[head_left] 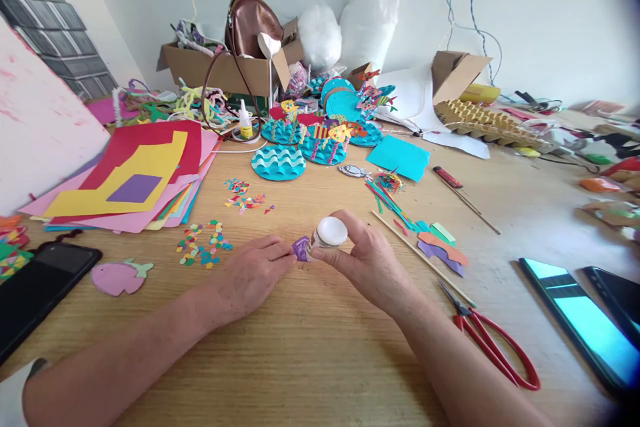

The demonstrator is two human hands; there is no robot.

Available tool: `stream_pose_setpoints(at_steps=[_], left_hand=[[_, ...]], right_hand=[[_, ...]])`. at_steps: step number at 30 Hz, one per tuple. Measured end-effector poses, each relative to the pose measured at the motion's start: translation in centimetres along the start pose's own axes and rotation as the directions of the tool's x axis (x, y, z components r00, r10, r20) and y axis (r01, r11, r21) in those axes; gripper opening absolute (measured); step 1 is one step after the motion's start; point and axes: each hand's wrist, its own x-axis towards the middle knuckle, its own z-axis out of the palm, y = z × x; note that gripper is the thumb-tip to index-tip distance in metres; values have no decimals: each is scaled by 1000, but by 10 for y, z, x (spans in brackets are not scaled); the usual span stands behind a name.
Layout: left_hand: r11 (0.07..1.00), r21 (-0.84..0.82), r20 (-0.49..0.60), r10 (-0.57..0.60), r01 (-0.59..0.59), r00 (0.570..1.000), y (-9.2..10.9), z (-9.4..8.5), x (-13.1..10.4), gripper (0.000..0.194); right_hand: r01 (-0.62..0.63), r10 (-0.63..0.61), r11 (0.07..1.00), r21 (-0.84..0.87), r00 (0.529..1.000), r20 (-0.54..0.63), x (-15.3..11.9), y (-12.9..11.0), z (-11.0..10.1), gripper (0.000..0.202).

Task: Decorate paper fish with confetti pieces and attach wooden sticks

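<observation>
My right hand (pixel 367 253) is wrapped round a small white bottle (pixel 332 231) with a printed label, its round white base tilted up towards me. The bottle's lower end is hidden, so I cannot tell whether it touches the paper. Beside it, a small purple paper piece (pixel 301 249) with lines on it is at the fingertips of my left hand (pixel 257 273). Those fingers are pressed together on the paper's left edge, low over the wooden table (pixel 280 360). Coloured paper dots (pixel 205 243) lie in front of my left hand.
Red-handled scissors (pixel 493 340) and a thin wooden stick (pixel 425 260) lie right of my right arm. Further right is a phone (pixel 575 313). Paper sheets (pixel 135 180) and a pink paper fish (pixel 119 278) are on the left. Blue wavy discs (pixel 279 162) stand ahead.
</observation>
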Motion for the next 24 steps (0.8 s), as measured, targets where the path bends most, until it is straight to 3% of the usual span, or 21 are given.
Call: stream_pose_setpoints(at_steps=[4, 7, 12, 18, 24], left_hand=[[1000, 7, -25, 16, -16, 1000, -1, 0, 0, 25], [1000, 11, -51, 24, -24, 998, -2, 1, 0, 25], [1000, 11, -70, 27, -26, 997, -2, 3, 0, 31], [1000, -9, -72, 27, -28, 997, 0, 1, 1, 35], [1000, -18, -152, 23, -26, 988, 0, -2, 3, 35]], right_hand=[[-27, 30, 998, 59, 998, -50, 1, 5, -2, 20], [-48, 87, 968, 245, 985, -152, 5, 12, -4, 21], [-8, 243, 784, 621, 924, -295, 13, 29, -3, 22], [-49, 469, 418, 907, 867, -169, 18, 41, -1, 26], [-52, 512, 257, 965, 854, -90, 19, 45, -1, 31]])
